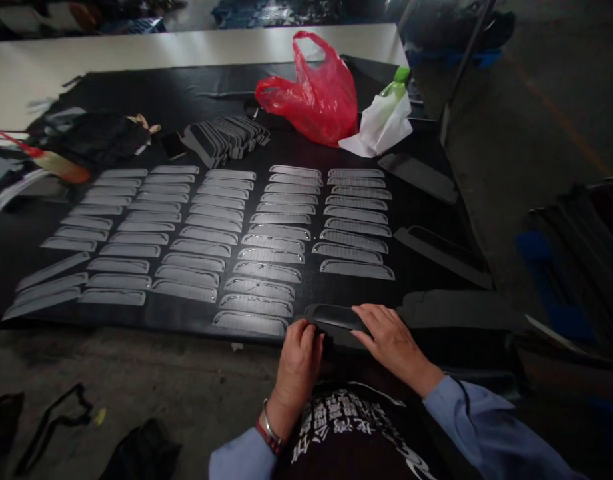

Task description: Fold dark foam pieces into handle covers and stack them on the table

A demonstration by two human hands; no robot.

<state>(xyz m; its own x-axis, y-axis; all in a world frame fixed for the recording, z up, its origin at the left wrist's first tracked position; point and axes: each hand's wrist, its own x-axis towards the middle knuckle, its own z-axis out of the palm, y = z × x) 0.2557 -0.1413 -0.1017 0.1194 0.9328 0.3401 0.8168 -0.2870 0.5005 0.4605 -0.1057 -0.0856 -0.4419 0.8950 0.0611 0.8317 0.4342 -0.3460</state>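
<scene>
At the front edge of the black-covered table (pixel 176 327), a dark long piece (pixel 331 315) lies between my two hands. My left hand (pixel 300 353), with a bracelet at the wrist, is closed on its left end, fingers curled together. My right hand (pixel 389 337) rests at the piece's right end, thumb and fingers pinched on its edge. To the left and beyond, grey curved strips (pixel 259 323) with shiny lines along their edges lie in several columns. Just right of my right hand is a stack of dark grey pieces (pixel 451 310).
A red plastic bag (pixel 319 100) and a green-capped bottle (pixel 399 83) in white paper stand at the back. Behind the columns is a fanned stack of grey pieces (pixel 226 139). Loose dark panels (pixel 419 177) lie at the right edge. Black scraps (pixel 144 453) are on the floor.
</scene>
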